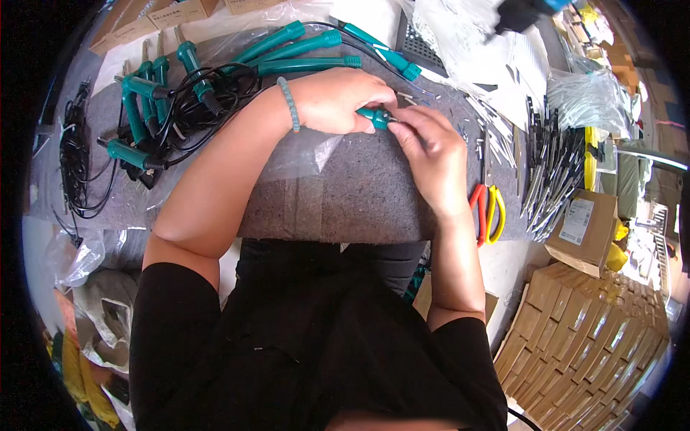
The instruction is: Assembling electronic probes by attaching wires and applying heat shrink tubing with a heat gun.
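Note:
Over the grey cloth-covered table [330, 201], my left hand [336, 100] is closed around a green soldering iron handle [375, 117], most of it hidden in the palm. My right hand [435, 147] pinches at the narrow metal end sticking out of that handle; how much the fingers cover cannot be seen. Behind my left hand lie several green handles [305, 66] side by side. To the left are soldering irons [192, 68] with metal tips and tangled black cords [233, 86].
Red-and-yellow-handled pliers [487, 215] lie right of my right forearm. Beyond them are white thin tubes [496, 129] and a pile of dark metal rods [553, 172]. A blue-and-black tool [528, 14] hangs at the upper right. Stacked cardboard boxes [582, 337] stand at the lower right.

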Available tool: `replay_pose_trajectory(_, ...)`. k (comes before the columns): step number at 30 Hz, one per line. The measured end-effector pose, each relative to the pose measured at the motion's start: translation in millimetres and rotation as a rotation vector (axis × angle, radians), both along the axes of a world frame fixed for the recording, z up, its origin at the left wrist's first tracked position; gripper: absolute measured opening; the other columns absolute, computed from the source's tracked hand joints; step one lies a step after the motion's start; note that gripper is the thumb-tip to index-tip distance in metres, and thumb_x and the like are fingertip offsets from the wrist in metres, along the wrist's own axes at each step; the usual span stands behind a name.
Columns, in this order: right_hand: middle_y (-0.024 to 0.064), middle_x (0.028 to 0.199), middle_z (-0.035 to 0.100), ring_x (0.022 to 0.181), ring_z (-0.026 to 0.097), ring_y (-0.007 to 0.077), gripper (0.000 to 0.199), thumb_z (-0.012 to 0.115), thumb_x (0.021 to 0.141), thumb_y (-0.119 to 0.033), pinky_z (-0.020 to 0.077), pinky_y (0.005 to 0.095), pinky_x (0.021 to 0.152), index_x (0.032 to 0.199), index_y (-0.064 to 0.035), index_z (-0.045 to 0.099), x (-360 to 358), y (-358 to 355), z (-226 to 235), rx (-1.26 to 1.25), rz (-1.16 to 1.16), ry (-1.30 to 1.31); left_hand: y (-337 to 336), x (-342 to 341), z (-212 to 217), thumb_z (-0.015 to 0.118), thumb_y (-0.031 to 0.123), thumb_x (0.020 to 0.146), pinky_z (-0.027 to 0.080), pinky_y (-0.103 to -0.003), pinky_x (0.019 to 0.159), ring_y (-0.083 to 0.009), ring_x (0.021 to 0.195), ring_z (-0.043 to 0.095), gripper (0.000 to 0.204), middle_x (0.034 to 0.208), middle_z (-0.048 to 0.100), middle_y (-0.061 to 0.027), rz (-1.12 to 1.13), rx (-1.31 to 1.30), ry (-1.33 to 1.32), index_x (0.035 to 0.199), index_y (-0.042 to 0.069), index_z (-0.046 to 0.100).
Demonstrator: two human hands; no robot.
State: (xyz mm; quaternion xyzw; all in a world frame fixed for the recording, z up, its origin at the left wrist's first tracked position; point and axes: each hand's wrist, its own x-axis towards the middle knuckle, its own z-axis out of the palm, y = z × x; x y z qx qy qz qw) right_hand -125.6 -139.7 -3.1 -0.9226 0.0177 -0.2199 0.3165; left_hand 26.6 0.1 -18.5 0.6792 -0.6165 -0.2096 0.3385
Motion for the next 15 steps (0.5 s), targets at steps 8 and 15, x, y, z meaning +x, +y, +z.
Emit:
replay_pose_trajectory(8, 0.0056, 0.090, 0.063, 0.078, 0.063, 0.0252, 0.011, 0.069, 0.075, -0.012, 0.0526, 0.0350, 0.064, 0.083, -0.0089, 0.062, 4, 3, -9, -0.531, -0.035, -0.115, -4, 2, -3, 0.072, 0.007, 0.073, 0.045, -0.039, 0.070, -0.0300, 0.080, 0.057, 0.034, 0.086, 0.056, -0.0120, -0.012, -0.039, 0.012, 0.103, 0.001, 0.058)
replay_pose_trajectory(15, 0.0072, 0.086, 0.064, 0.072, 0.064, 0.0283, 0.011, 0.066, 0.076, -0.008, 0.0528, 0.0376, 0.064, 0.086, -0.0088, 0.062, -3, -12, -5, -0.256, 0.018, -0.013, -4, 1, 2, 0.072, 0.005, 0.072, 0.045, -0.038, 0.070, -0.0278, 0.079, 0.056, 0.033, 0.083, 0.055, -0.0104, 0.000, 0.033, 0.032, 0.101, 0.003, 0.058)
